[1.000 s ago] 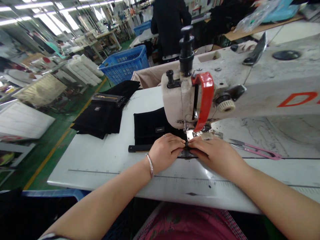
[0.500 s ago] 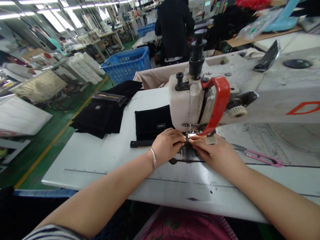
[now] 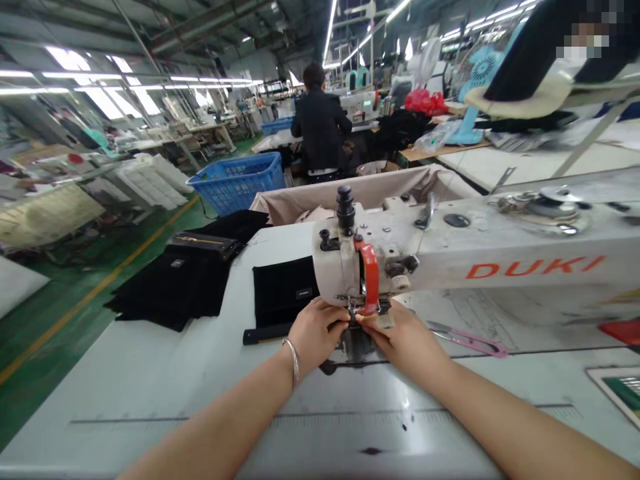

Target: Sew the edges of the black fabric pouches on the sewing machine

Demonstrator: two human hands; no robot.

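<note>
My left hand [image 3: 319, 335] is closed, thumb and fingers pinched together just left of the presser foot of the sewing machine [image 3: 333, 267]. My right hand [image 3: 407, 337] pinches from the other side, its fingertips almost meeting the left ones. Between them the dark edge of a black fabric piece [image 3: 277, 293] sits at the needle; the fingers cover most of it. That piece lies flat behind my left hand and bears a small label [image 3: 303, 293]. Along its near side runs a black strip [image 3: 260, 335] with a zipper-like edge.
Pink-handled thread snips [image 3: 480, 340] lie right of my right hand. Stacked black pieces [image 3: 175, 280] occupy the table's left side. Beyond the machine are a cloth-lined bin [image 3: 290, 200], a blue basket [image 3: 240, 180] and a person in dark clothes [image 3: 320, 127]. A ruler scale [image 3: 320, 420] marks the front.
The camera view has tilted up and shifted, so more of the machine and room shows. Both hands keep their pinch at the presser foot, with little visible motion of the fabric.
</note>
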